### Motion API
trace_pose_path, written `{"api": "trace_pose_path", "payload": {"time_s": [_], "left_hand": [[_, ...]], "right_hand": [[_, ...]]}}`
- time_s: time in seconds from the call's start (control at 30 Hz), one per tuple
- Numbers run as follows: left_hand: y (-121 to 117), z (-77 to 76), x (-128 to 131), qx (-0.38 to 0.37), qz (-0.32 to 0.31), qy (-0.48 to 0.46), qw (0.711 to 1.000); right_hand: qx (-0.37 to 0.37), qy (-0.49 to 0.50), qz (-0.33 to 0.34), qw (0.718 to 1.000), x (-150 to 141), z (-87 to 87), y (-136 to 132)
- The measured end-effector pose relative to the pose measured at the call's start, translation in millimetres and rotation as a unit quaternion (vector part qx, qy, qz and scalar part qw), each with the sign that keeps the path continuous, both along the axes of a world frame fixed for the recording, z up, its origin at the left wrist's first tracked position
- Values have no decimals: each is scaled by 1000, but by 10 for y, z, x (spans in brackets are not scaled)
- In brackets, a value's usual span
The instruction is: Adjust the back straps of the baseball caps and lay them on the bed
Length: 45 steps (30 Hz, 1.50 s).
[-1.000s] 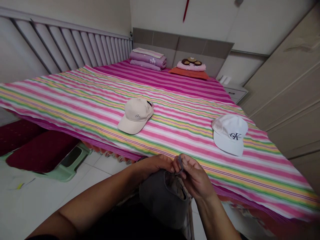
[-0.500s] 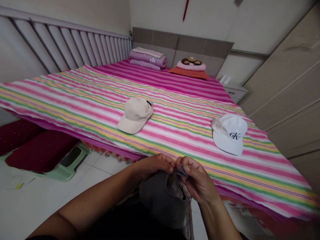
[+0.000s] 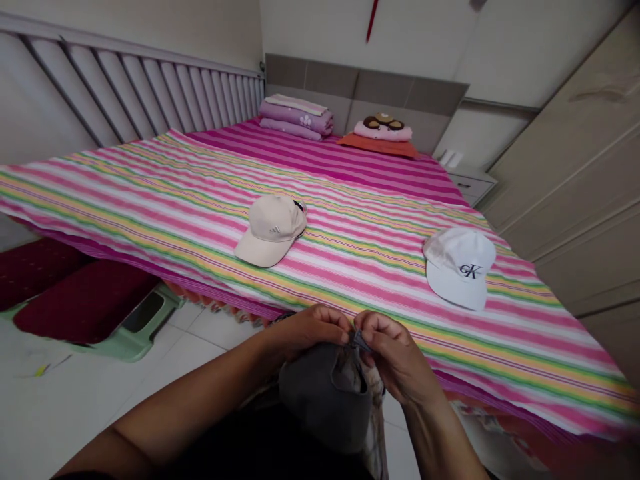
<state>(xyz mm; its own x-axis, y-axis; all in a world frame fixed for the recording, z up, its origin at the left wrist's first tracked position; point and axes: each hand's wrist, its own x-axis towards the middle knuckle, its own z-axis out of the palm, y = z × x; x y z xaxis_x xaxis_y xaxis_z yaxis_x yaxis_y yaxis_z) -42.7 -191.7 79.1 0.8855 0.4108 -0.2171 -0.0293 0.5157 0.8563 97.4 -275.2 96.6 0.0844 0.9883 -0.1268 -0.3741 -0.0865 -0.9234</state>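
A grey cap (image 3: 323, 397) hangs in front of me, below the bed's front edge. My left hand (image 3: 307, 331) and my right hand (image 3: 395, 357) meet at its top, both pinched on the cap's strap (image 3: 358, 341), fingers curled tight. On the striped bedspread (image 3: 150, 200) beyond lie a beige cap (image 3: 273, 229) at the middle and a white cap (image 3: 461, 265) with a dark logo to the right, both untouched.
Folded purple bedding (image 3: 296, 118) and a pink and orange pillow stack (image 3: 383, 135) sit at the headboard. A green stool with a dark red cushion (image 3: 85, 301) stands on the floor at left. A nightstand (image 3: 467, 181) and wardrobe doors (image 3: 575, 173) are at right.
Both hands have risen slightly and closed tighter together on the strap; the strap end that stuck up between the fingers is now tucked down. The grey cap shifted a little.
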Motion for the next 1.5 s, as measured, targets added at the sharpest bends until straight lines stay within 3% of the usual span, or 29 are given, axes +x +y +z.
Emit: {"api": "trace_pose_path", "payload": {"time_s": [0.17,0.57,0.97,1.27,1.5], "left_hand": [[-6,6,-10,-1,-10,-3,1000],[-50,-71,37,5,45,-80,996],[-56,-96,17,-21,24,-77,997],[-56,-69,10,4,-1,-70,998],[-30,-76,-23,25,-23,-50,998]], "right_hand": [[3,-13,7,1000,7,-23,2],[8,-41,29,999,27,-22,16],[2,-76,31,997,57,-32,23],[-23,-76,50,996,67,9,44],[-30,-137,78,987,106,88,60]]}}
